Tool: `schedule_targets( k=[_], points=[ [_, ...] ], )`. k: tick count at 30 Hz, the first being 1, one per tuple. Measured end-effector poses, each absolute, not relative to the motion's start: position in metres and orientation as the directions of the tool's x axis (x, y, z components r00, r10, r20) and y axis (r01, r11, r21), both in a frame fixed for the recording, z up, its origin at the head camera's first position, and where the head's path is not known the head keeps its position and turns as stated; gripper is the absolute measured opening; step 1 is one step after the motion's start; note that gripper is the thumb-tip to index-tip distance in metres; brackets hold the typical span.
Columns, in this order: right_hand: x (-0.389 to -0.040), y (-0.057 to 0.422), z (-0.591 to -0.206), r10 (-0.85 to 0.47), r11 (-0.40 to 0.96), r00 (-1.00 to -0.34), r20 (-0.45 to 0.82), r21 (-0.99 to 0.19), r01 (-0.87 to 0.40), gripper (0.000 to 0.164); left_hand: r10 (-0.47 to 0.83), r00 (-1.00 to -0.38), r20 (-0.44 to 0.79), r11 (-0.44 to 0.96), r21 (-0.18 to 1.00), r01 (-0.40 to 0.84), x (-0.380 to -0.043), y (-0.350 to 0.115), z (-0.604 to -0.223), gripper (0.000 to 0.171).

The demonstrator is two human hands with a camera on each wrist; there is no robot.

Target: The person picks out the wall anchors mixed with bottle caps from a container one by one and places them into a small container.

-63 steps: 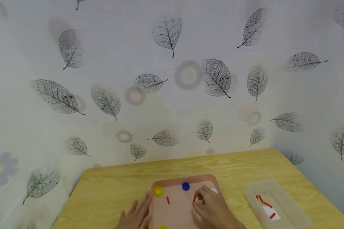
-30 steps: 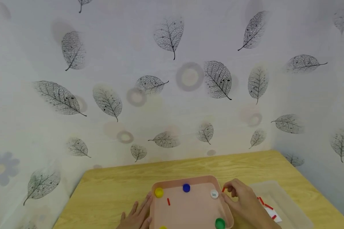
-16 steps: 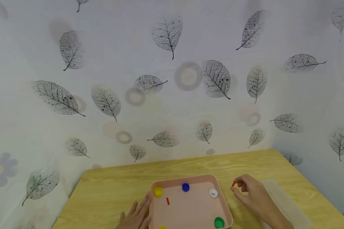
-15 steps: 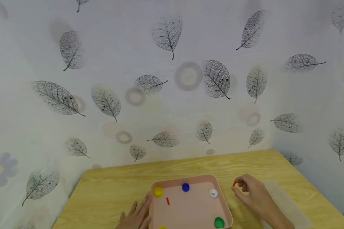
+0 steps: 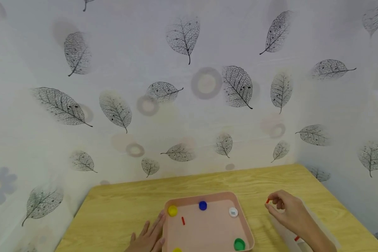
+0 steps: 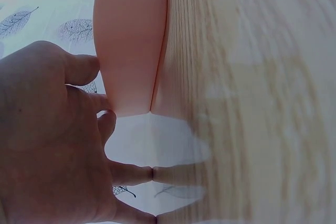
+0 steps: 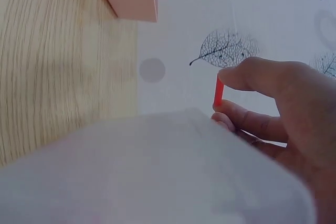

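Between thumb and fingertip my right hand (image 5: 288,210) pinches a short red stick (image 7: 218,91), above the translucent box (image 7: 157,171) right of the tray. My left hand (image 5: 147,235) touches the left wall of the pink tray (image 6: 131,45), fingers spread and straight, some tips on the table. In the tray sit a yellow cap (image 5: 172,210), a blue cap (image 5: 203,205), a white cap (image 5: 233,212) with a grey mark and a green cap (image 5: 239,244). Another red stick (image 5: 183,221) lies near the yellow cap. My right hand and forearm cover much of the box.
A second yellow piece (image 5: 177,250) is cut off at the lower frame edge. Another red stick (image 5: 297,238) shows in the box beside my forearm. The wooden table (image 5: 119,199) meets a leaf-patterned wall (image 5: 182,119) behind and at the right.
With the red stick pinched, my right hand has moved right, out of the tray and over to the translucent box. My left hand has stayed at the tray's left side.
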State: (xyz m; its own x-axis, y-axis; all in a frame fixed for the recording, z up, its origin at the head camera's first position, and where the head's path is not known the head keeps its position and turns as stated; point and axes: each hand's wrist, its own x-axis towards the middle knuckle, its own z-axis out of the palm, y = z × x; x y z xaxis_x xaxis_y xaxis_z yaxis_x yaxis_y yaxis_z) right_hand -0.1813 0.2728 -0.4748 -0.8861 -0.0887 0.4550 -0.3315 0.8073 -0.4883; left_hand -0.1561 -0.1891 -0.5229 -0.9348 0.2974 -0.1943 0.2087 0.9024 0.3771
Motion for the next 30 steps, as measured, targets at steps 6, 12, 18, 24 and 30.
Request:
schedule_targets(
  k=[6, 12, 18, 24, 30],
  points=[
    [-0.18, 0.284, -0.472, -0.059, 0.819, -0.93, 0.363, -0.515, -0.253, 0.014, 0.304, -0.932, -0.2, 0.899, 0.385, 0.21, -0.156, -0.19, -0.523, 0.069],
    [-0.179, 0.294, -0.472, -0.023, 0.815, -0.967, 0.254, -0.555, -0.166, 0.019, 0.297, -0.931, -0.211, 0.904, 0.375, 0.204, -0.157, -0.189, -0.524, 0.069],
    [-0.179, 0.302, -0.476, -0.035, 0.834, -0.94, 0.339, -0.509, -0.214, 0.017, 0.273, -0.94, -0.207, 0.911, 0.371, 0.183, -0.157, -0.187, -0.525, 0.069],
    [-0.178, 0.306, -0.475, -0.045, 0.836, -0.936, 0.349, -0.5, -0.227, 0.016, 0.275, -0.939, -0.207, 0.911, 0.37, 0.185, -0.157, -0.186, -0.523, 0.069],
    [-0.177, 0.308, -0.474, -0.052, 0.831, -0.941, 0.334, -0.508, -0.226, 0.015, 0.269, -0.94, -0.21, 0.909, 0.377, 0.176, -0.156, -0.186, -0.522, 0.069]
  ],
)
